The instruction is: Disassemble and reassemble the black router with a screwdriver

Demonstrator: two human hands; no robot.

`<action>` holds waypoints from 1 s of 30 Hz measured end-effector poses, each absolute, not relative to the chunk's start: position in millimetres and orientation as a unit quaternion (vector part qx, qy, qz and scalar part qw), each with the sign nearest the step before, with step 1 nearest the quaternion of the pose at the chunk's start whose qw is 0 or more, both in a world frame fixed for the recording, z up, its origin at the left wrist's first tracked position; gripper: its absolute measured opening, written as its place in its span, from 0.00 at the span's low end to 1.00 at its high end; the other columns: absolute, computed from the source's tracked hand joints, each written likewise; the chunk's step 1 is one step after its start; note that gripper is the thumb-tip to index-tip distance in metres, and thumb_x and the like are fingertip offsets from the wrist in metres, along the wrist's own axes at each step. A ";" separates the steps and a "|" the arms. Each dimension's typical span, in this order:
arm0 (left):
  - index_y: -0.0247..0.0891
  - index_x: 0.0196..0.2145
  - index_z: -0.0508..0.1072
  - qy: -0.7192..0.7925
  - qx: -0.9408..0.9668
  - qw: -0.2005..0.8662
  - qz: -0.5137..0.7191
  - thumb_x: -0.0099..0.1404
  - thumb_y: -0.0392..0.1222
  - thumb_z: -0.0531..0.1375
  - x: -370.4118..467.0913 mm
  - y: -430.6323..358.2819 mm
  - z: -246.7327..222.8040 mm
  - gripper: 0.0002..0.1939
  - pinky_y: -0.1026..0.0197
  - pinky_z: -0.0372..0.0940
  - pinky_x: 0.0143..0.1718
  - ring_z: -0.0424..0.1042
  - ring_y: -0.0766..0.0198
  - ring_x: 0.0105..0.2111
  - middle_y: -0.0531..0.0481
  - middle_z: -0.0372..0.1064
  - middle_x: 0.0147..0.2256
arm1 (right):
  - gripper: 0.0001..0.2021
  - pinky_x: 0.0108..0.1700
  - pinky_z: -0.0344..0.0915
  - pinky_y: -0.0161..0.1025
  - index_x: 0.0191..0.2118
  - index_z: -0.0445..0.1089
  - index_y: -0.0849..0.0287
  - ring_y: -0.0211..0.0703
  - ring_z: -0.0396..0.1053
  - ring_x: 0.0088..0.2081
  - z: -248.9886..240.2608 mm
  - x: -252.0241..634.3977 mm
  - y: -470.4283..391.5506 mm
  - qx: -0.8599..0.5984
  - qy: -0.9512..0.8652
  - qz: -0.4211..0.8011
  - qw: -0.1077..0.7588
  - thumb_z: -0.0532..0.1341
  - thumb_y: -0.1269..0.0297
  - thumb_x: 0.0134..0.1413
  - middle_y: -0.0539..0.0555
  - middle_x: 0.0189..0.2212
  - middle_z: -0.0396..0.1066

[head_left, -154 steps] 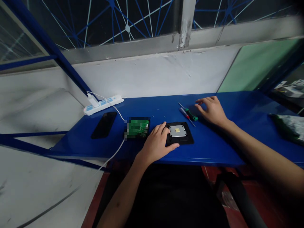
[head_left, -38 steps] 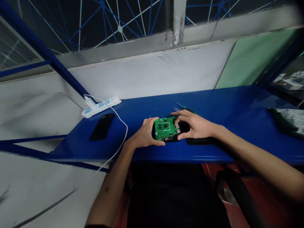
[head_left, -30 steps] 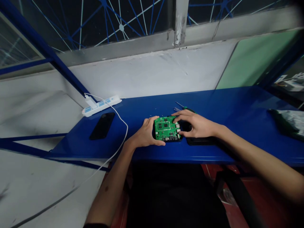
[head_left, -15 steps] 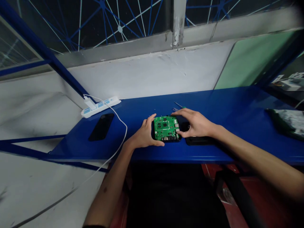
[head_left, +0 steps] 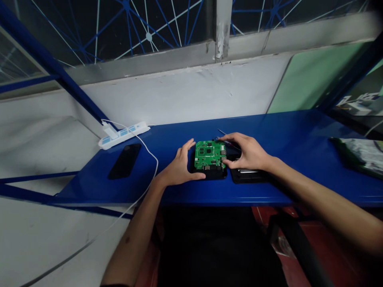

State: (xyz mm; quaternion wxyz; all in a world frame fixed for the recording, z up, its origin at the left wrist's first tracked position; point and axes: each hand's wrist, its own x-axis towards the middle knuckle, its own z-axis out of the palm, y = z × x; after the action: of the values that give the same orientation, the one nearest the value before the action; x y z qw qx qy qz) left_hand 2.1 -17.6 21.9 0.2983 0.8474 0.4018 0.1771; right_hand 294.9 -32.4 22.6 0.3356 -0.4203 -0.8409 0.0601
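A green circuit board (head_left: 208, 152) sits at an angle over a black plastic case (head_left: 214, 174), with the front part of the case showing below it. My right hand (head_left: 249, 150) has its thumb and fingertips on the right edge of the board, by the metal ports. My left hand (head_left: 179, 165) spans the left side of the case, its thumb along the front edge and fingers toward the back corner. Beside my right hand, partly under it, lies another black shell-like part (head_left: 249, 176). Thin screwdriver shafts (head_left: 222, 132) show behind that hand.
A black phone (head_left: 125, 161) lies at left on the blue table (head_left: 185, 197). Behind it is a white power strip (head_left: 124, 136) whose white cable (head_left: 156, 157) loops down past my left forearm. A silvery bag (head_left: 363, 155) lies at far right.
The board has shifted back relative to the case, baring more of the case's front. My right hand moved slightly with it. My left hand stays at the case's left side.
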 end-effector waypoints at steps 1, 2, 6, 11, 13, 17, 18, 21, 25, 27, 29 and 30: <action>0.46 0.70 0.31 0.393 0.854 0.288 0.181 0.55 0.62 0.68 2.8 -16.3 25.4 0.62 0.37 0.49 0.67 0.40 0.40 0.70 0.37 0.36 0.71 | 0.31 0.53 0.72 0.51 0.56 0.66 0.55 0.54 0.73 0.52 23.1 295.0 -32.7 -0.422 -0.838 0.062 0.341 0.69 0.53 0.45 0.58 0.53 0.74; 0.46 0.70 0.32 0.382 0.862 0.281 0.181 0.56 0.61 0.68 3.5 -14.9 29.2 0.60 0.38 0.48 0.68 0.41 0.41 0.70 0.39 0.35 0.71 | 0.31 0.53 0.72 0.50 0.56 0.66 0.56 0.54 0.74 0.52 23.7 295.0 -33.2 -0.422 -0.836 0.063 0.344 0.69 0.53 0.45 0.58 0.52 0.74; 0.49 0.71 0.33 0.358 0.881 0.266 0.158 0.57 0.54 0.69 7.7 -8.4 44.2 0.58 0.37 0.49 0.67 0.43 0.42 0.69 0.42 0.41 0.71 | 0.31 0.53 0.73 0.51 0.56 0.65 0.55 0.53 0.73 0.53 24.8 294.3 -35.1 -0.409 -0.836 0.067 0.360 0.69 0.54 0.45 0.57 0.53 0.74; 0.46 0.70 0.39 0.326 0.900 0.227 0.178 0.53 0.47 0.70 14.0 0.7 45.7 0.58 0.31 0.52 0.65 0.49 0.38 0.67 0.39 0.50 0.67 | 0.31 0.55 0.72 0.56 0.58 0.63 0.53 0.56 0.72 0.55 23.5 296.8 -33.1 -0.382 -0.839 0.057 0.384 0.68 0.56 0.47 0.58 0.55 0.72; 0.45 0.70 0.41 0.315 0.904 0.197 0.210 0.51 0.44 0.71 17.3 3.6 42.7 0.58 0.31 0.54 0.64 0.51 0.38 0.65 0.38 0.51 0.65 | 0.33 0.56 0.71 0.57 0.61 0.60 0.54 0.57 0.69 0.57 22.5 299.1 -30.6 -0.373 -0.846 0.045 0.378 0.67 0.56 0.49 0.60 0.57 0.69; 0.43 0.69 0.44 0.279 0.915 0.131 0.261 0.50 0.41 0.71 25.3 9.0 40.6 0.55 0.31 0.57 0.63 0.53 0.38 0.63 0.38 0.52 0.63 | 0.47 0.59 0.67 0.63 0.67 0.50 0.54 0.64 0.63 0.61 19.6 301.4 -25.7 -0.359 -0.860 0.009 0.362 0.70 0.47 0.46 0.65 0.61 0.64; 0.43 0.69 0.45 0.269 0.917 0.114 0.271 0.50 0.40 0.71 27.2 10.8 40.9 0.55 0.32 0.58 0.62 0.53 0.39 0.63 0.38 0.53 0.63 | 0.51 0.59 0.66 0.65 0.69 0.47 0.54 0.66 0.61 0.62 18.8 301.0 -24.9 -0.361 -0.861 0.000 0.358 0.70 0.44 0.44 0.66 0.63 0.61; 0.42 0.68 0.45 0.244 0.921 0.070 0.295 0.50 0.39 0.71 31.2 17.5 40.5 0.55 0.34 0.59 0.62 0.54 0.40 0.62 0.38 0.53 0.64 | 0.56 0.59 0.65 0.68 0.72 0.38 0.54 0.71 0.57 0.65 16.7 298.1 -23.9 -0.375 -0.860 -0.018 0.345 0.69 0.40 0.44 0.69 0.66 0.54; 0.43 0.69 0.40 0.215 0.917 0.043 0.333 0.52 0.40 0.71 32.0 24.3 32.7 0.57 0.34 0.59 0.62 0.54 0.41 0.63 0.39 0.52 0.65 | 0.53 0.58 0.67 0.66 0.72 0.35 0.53 0.70 0.56 0.65 15.4 295.2 -23.7 -0.386 -0.852 -0.018 0.353 0.67 0.46 0.50 0.69 0.65 0.52; 0.44 0.70 0.38 0.209 0.914 0.041 0.345 0.53 0.41 0.70 31.7 24.7 27.2 0.58 0.34 0.58 0.62 0.53 0.41 0.64 0.39 0.51 0.66 | 0.53 0.59 0.67 0.66 0.72 0.36 0.53 0.69 0.56 0.65 14.8 295.3 -23.1 -0.382 -0.850 -0.012 0.361 0.68 0.47 0.49 0.68 0.65 0.53; 0.44 0.70 0.37 0.214 0.913 0.046 0.344 0.55 0.41 0.70 31.7 23.5 22.6 0.58 0.33 0.58 0.63 0.52 0.39 0.65 0.37 0.47 0.68 | 0.53 0.60 0.65 0.66 0.72 0.38 0.52 0.68 0.56 0.65 13.8 296.1 -22.2 -0.378 -0.850 0.000 0.368 0.69 0.48 0.48 0.68 0.65 0.53; 0.44 0.70 0.36 0.218 0.912 0.052 0.342 0.55 0.42 0.70 31.8 22.6 20.9 0.57 0.33 0.57 0.63 0.51 0.39 0.66 0.37 0.45 0.68 | 0.53 0.61 0.64 0.67 0.71 0.39 0.52 0.68 0.56 0.65 13.2 296.6 -21.8 -0.377 -0.848 0.007 0.372 0.70 0.48 0.47 0.67 0.65 0.54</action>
State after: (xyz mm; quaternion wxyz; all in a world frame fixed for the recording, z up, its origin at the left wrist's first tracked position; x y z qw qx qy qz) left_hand 31.8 22.6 20.9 0.0524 0.9123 0.2184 0.3425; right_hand 296.6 -21.8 13.2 0.3720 -0.3773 -0.8480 0.0074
